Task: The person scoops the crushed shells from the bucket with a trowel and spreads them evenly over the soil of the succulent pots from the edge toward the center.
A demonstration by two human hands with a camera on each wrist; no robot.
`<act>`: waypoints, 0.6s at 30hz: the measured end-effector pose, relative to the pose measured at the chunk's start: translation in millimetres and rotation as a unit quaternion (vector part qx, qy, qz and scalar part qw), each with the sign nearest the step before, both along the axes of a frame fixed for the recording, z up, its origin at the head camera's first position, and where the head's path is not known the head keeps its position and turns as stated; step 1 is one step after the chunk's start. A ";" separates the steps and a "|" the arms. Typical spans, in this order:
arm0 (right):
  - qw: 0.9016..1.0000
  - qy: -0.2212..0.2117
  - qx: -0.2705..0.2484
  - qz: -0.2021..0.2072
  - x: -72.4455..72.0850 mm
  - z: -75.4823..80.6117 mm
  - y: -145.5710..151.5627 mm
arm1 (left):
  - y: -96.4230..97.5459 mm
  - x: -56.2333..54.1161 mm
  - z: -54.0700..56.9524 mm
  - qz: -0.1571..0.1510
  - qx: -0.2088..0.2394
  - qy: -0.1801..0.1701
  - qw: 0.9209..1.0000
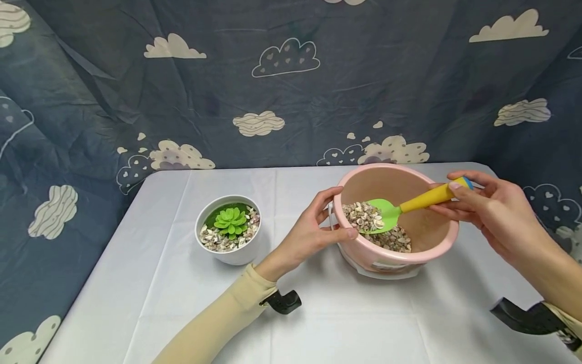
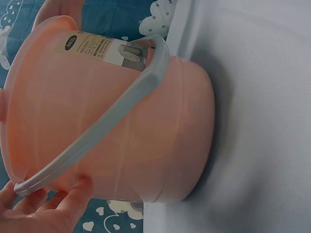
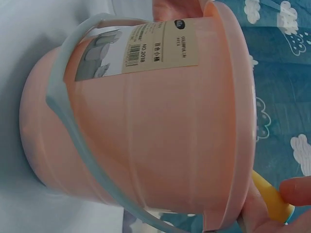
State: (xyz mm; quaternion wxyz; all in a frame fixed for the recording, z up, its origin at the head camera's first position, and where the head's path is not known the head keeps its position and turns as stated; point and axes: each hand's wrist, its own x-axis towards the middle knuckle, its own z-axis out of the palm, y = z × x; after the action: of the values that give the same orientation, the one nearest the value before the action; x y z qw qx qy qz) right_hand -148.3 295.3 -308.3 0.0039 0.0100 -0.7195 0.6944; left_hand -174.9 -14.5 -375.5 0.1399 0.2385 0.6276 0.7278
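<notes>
A pink bucket (image 1: 441, 242) with a pale grey handle (image 2: 102, 119) stands on the table, tilted a little toward the left. My left hand (image 1: 313, 222) grips its left rim, thumb on the near side and fingers round the outside. In my right hand (image 1: 495, 207) is a small trowel with a yellow grip (image 1: 423, 198) and a green blade (image 1: 388, 215), pinched by its blue-tipped end. The blade lies inside the bucket among the pebbles (image 1: 364, 216), some of them on it. More pebbles cover the bucket's bottom.
To the left stands a white pot (image 1: 236, 255) holding a green succulent (image 1: 230, 221) and pebbles. A white cloth covers the table (image 1: 173, 298). Behind it hangs a dark blue curtain (image 1: 236, 91) with cloud prints.
</notes>
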 end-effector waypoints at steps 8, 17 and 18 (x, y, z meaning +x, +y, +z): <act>1.000 -0.003 0.015 -0.019 1.3 -1.2 7.1 | -1.2 2.8 5.5 -0.002 -0.008 -0.003 1.000; 0.998 0.019 -0.060 -0.022 7.8 -4.0 14.6 | -2.1 8.1 14.6 -0.002 -0.013 -0.010 1.000; 0.997 0.022 -0.066 -0.022 8.6 -4.5 15.0 | -1.7 6.9 12.0 -0.002 -0.012 -0.009 1.000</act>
State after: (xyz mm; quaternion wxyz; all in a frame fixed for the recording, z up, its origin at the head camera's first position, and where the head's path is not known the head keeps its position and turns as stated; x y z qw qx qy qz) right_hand -139.7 310.2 -312.8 0.0353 0.0088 -0.6717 0.7399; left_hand -168.0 -16.2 -363.5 0.1493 0.2315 0.6349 0.7218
